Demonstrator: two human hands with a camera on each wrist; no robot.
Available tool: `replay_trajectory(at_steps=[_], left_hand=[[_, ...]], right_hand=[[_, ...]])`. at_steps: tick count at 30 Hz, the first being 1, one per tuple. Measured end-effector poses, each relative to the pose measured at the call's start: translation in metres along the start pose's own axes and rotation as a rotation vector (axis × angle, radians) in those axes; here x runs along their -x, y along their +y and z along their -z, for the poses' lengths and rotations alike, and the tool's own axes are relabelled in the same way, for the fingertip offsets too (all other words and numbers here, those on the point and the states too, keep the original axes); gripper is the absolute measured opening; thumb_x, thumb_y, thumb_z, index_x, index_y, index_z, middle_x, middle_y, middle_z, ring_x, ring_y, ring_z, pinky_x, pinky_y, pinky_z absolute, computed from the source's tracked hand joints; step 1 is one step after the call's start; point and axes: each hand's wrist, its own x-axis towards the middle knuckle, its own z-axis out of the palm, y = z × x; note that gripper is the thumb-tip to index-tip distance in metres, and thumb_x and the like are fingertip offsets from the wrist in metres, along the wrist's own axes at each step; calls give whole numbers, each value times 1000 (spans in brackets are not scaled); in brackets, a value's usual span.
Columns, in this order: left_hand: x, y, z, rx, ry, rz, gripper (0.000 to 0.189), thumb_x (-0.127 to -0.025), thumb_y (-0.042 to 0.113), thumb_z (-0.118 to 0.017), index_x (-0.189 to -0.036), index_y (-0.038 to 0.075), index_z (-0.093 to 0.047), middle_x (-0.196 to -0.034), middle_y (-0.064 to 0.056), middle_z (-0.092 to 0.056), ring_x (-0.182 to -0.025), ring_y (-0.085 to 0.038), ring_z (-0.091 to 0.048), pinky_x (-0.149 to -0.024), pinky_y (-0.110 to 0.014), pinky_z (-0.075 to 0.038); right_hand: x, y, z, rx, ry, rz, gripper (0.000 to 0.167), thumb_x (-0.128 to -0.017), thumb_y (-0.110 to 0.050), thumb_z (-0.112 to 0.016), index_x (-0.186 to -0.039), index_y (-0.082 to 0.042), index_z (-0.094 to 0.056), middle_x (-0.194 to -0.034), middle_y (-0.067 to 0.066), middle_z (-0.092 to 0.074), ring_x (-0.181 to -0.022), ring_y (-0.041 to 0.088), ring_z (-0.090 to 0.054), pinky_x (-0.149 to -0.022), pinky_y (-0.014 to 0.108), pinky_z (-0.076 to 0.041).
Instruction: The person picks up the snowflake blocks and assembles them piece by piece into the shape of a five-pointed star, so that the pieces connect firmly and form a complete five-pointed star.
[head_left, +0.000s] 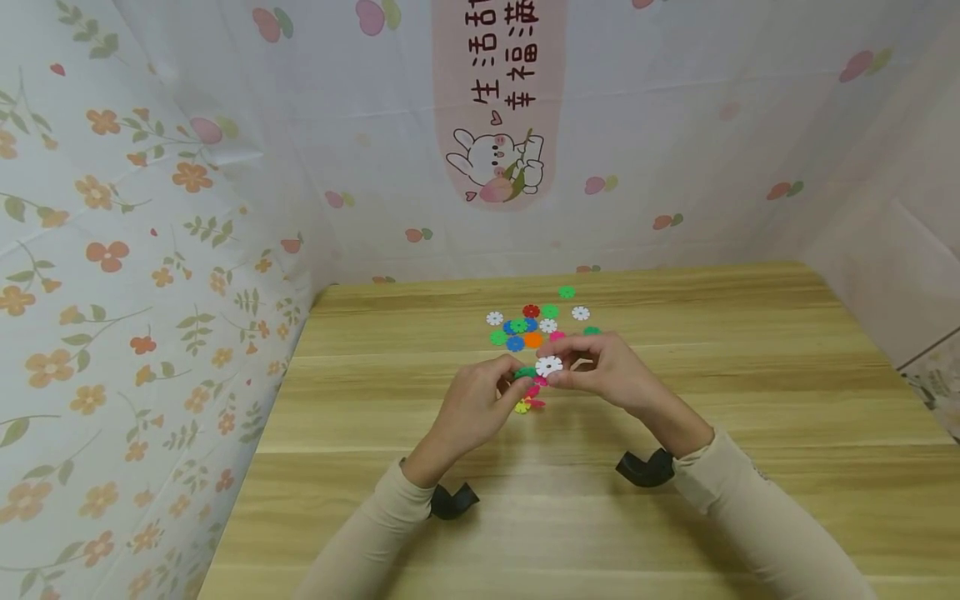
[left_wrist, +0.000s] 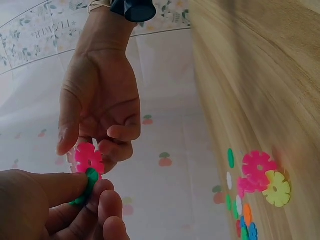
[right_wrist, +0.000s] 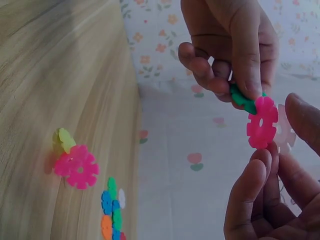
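The left hand (head_left: 480, 398) pinches a green notched plastic snowflake disc (left_wrist: 89, 186) between thumb and fingers. Facing it, the right hand (head_left: 617, 375) holds a white snowflake disc (head_left: 549, 366) by its edges, thumb on one side and fingertips on the other. Between the two hands a pink snowflake disc (right_wrist: 262, 122) stands upright, its edge meeting the green one and its face close along the white one. Below the hands, a small cluster of pink discs (right_wrist: 81, 169) and a yellow disc (right_wrist: 63, 140) sits on the table, the pieces set at angles to each other.
Beyond the hands, several loose discs lie scattered on the wooden table (head_left: 375, 417), among them an orange disc (head_left: 532, 339), a red disc (head_left: 531, 311) and another white disc (head_left: 581, 313). Patterned cloth (head_left: 360, 167) hangs behind the table and along its left side.
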Motion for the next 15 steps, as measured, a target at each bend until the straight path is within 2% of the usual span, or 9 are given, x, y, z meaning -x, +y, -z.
replay_trajectory(at_steps=[6,11,15], left_hand=[[0,0,0,-17,12,-34,8,-95,16,-71,-94,7,-71,-74,6,-65,-62,-5,-54,-53,-21,-45],[3,3,3,-106,18,-92,9,-91,14,-74,-89,6,-72,-66,6,-55,-54,-6,-42,-48,-18,-35],[4,5,4,-196,39,-162,11,-89,13,-75,-84,4,-72,-65,3,-58,-52,-6,-41,-47,-17,-34]], right_hand=[[1,-1,0,26,-42,19,30,-85,-15,-81,-113,-8,-74,-89,11,-63,-79,26,-59,-62,30,-53],[1,0,-1,107,-111,66,32,-85,-16,-80,-115,-9,-73,-96,3,-69,-73,24,-63,-62,32,-55],[2,-1,-1,123,-133,87,32,-86,-12,-79,-117,-5,-72,-98,2,-70,-72,23,-63,-62,31,-54]])
